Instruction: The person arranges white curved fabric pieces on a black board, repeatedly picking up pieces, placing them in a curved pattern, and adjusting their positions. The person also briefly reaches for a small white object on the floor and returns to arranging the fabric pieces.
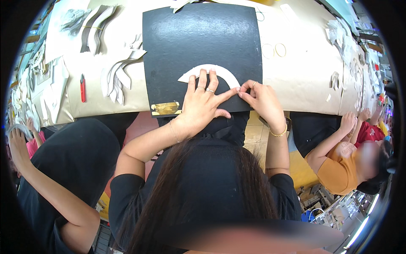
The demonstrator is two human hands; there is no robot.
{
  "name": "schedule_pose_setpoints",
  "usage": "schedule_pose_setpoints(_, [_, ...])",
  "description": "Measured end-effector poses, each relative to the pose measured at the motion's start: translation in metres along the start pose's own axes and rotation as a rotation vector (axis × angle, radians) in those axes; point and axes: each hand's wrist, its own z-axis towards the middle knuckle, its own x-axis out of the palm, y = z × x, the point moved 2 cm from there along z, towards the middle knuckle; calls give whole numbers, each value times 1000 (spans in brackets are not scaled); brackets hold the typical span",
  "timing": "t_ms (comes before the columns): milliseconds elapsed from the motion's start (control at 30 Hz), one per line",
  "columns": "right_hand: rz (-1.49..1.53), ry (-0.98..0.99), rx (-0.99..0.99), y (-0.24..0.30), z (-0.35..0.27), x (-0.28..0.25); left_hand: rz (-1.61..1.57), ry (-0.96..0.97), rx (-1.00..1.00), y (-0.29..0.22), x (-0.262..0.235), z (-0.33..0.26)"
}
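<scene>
A curved white strip (227, 75), arched like a crescent, lies on a black board (198, 36) in front of me. Spread out flat, the fingers of my left hand (201, 100) press on the strip, and its index fingertip reaches the strip's right end. There, the thumb and forefinger of my right hand (263, 100) are pinched together at the strip's edge. Whether anything small sits within that pinch is hidden. Gold-coloured metal plates (165, 108) are fixed at the board's near left corner.
Left of the board lie a pile of loose curved strips (116, 78), banded bundles of strips (96, 29) and a red cutter-like tool (83, 88). Rubber bands (280, 50) are on the right. Co-workers sit close on both sides, one with an orange sleeve (336, 175).
</scene>
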Motion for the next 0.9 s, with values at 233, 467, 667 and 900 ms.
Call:
schedule_pose_setpoints(233, [316,-200,56,-10,-13,-16,-193,-29,17,17,-21,10])
schedule_pose_setpoints(467, [919,-356,-197,-8,-6,-8,-378,-269,-259,51,-13,22])
schedule_pose_setpoints(667, [949,-352,-218,6,1,4,-747,-368,-368,61,-14,7])
schedule_pose_setpoints(900, [1623,-61,-400,36,26,23,7,-769,-820,140,-55,-54])
